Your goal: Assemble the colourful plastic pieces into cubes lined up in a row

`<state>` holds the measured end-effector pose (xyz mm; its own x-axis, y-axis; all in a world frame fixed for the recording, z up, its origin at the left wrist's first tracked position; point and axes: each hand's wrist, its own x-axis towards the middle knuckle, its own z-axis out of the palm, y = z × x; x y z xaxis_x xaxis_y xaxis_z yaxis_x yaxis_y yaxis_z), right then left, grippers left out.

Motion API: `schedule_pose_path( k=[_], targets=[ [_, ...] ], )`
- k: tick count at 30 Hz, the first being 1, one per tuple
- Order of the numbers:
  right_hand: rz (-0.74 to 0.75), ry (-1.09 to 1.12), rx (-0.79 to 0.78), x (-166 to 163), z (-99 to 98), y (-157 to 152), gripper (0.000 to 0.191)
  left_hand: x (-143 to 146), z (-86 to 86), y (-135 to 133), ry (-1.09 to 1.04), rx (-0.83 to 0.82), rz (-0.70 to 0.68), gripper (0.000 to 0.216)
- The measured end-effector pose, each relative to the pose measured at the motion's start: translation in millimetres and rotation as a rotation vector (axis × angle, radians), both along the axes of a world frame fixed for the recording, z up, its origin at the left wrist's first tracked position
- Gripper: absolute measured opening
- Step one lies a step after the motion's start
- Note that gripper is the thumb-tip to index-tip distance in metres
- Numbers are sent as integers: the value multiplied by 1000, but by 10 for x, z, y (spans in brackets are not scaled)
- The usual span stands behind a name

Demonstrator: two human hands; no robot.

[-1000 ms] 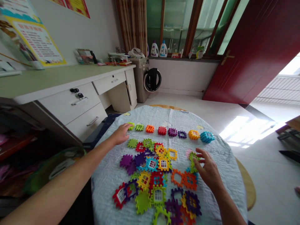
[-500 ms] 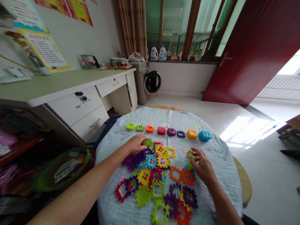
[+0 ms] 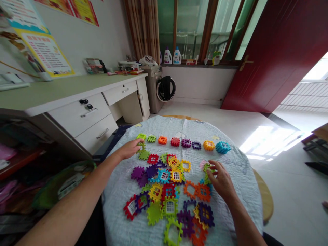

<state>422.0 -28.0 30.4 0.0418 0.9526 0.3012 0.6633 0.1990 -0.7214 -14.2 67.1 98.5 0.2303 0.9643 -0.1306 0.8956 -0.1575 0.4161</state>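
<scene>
My left hand (image 3: 130, 149) is at the left of the cloth, fingers closed on a green building tile (image 3: 141, 147). It is just in front of a light-green tile stack (image 3: 141, 136). Another green tile (image 3: 144, 155) lies below my fingertips. On the right, my right hand (image 3: 222, 179) is curved with thumb and fingers apart, beside green tiles (image 3: 208, 175) that it partly covers. Between my hands spreads a loose pile of notched tiles, among them a yellow window tile (image 3: 156, 192), a blue window tile (image 3: 164, 176) and a purple tile (image 3: 137, 173).
Along the far side runs a row of sorted tiles: orange (image 3: 162, 140), red (image 3: 175, 141), purple (image 3: 186, 143), yellow (image 3: 209, 145) and a blue stack (image 3: 223, 147). A pale cloth (image 3: 238, 201) covers the round table. A desk (image 3: 77, 85) stands at the left.
My left hand has moved left from the pile to near the light-green stack, with a green tile at its fingers. A red tile and a green tile are now uncovered. My right hand stays about where it was.
</scene>
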Motion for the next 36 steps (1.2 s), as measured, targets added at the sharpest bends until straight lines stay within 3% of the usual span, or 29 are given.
schedule_pose_path(
  k=[4,9,14,24,29,36],
  targets=[
    [10,-3,1,-19,-22,6,32,-329,-118,-145,59,-203,-37,43],
    [2,8,-11,-39,-22,0,33,-311,-297,-267,125,0,-42,53],
    [-8,12,-25,-37,-3,-1,32,-287,-266,-312,184,-44,-112,69],
    [-5,-13,-35,-16,-25,12,35,-297,-154,-252,223,-21,-186,51],
    [6,-19,-35,-32,-17,24,35,-92,-36,-177,161,97,-186,51],
    [-6,-12,-60,-14,-28,17,36,213,-208,-44,183,1,-235,55]
  ],
)
